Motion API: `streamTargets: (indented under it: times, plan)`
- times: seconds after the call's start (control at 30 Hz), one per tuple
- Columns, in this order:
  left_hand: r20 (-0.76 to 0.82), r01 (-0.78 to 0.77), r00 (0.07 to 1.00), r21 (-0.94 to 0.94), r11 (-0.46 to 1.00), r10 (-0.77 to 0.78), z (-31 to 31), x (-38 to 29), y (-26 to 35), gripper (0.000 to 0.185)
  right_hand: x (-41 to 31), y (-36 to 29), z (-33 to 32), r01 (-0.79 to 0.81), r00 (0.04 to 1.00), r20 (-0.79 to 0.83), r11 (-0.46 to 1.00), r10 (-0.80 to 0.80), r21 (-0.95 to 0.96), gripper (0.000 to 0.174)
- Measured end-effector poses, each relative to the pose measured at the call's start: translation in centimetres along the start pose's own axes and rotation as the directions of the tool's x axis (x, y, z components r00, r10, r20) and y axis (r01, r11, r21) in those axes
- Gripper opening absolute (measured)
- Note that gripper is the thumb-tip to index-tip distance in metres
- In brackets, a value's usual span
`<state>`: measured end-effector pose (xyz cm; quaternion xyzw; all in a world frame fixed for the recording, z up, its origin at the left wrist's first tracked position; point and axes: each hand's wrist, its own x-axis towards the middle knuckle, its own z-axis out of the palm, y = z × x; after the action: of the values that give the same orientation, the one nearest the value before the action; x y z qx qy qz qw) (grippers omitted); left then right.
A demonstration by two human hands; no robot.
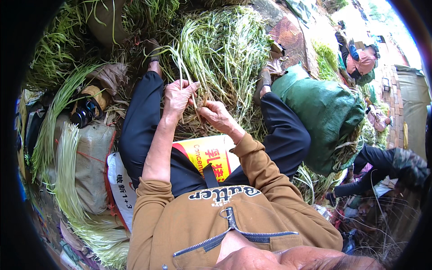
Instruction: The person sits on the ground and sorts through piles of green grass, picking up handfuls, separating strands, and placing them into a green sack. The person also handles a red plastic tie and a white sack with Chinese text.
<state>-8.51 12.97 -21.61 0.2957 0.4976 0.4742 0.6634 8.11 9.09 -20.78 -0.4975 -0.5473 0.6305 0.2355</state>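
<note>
My left hand grips a few long pale-green leafy stalks, with their leaves reaching up and away from me. Close on its right, my right hand pinches dry, brownish leaf matter at the lower part of the stalks. The fingertips partly hide what is pinched. Just beyond both hands, between my feet, lies a large heap of similar green stalks, with withered strands at its near side. A yellow and white printed sack lies under my lap.
Trimmed pale stalks lie in bundles at left, by a wrapped bale and a black-lidded container. A stuffed green sack stands against my right leg. Other people are among greens at right.
</note>
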Motion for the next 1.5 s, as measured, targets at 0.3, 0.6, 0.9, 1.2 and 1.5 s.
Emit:
streamTargets:
  times: [0.3,0.6,0.9,1.2,1.5]
  plan:
    - [0.187,0.203,0.966,-0.105,0.974,-0.181,-0.2,-0.3,0.5,0.020,-0.2,0.1,-0.8,-0.065,0.998,0.014,0.921,0.065,0.384,0.020]
    - [0.120,0.202,0.974,-0.070,0.977,-0.193,-0.3,-0.1,0.0,0.023,0.1,0.2,-0.7,0.169,0.963,-0.268,0.851,-0.035,0.497,0.016]
    - [0.197,0.202,0.963,-0.077,0.976,-0.184,-0.5,-0.2,0.0,0.022,-1.0,-2.6,-1.5,0.121,0.992,-0.110,0.653,-0.058,0.747,0.023]
    - [0.121,0.159,0.982,-0.113,0.981,-0.145,-1.1,0.1,0.3,0.021,-4.3,-4.8,-2.7,-0.058,0.998,0.023,0.635,0.064,0.771,0.023]
    - [-0.095,-0.008,0.995,-0.257,0.966,-0.017,-1.7,1.0,0.2,0.020,-7.2,0.0,-4.0,-0.182,0.966,-0.249,0.876,0.074,-0.446,0.039]
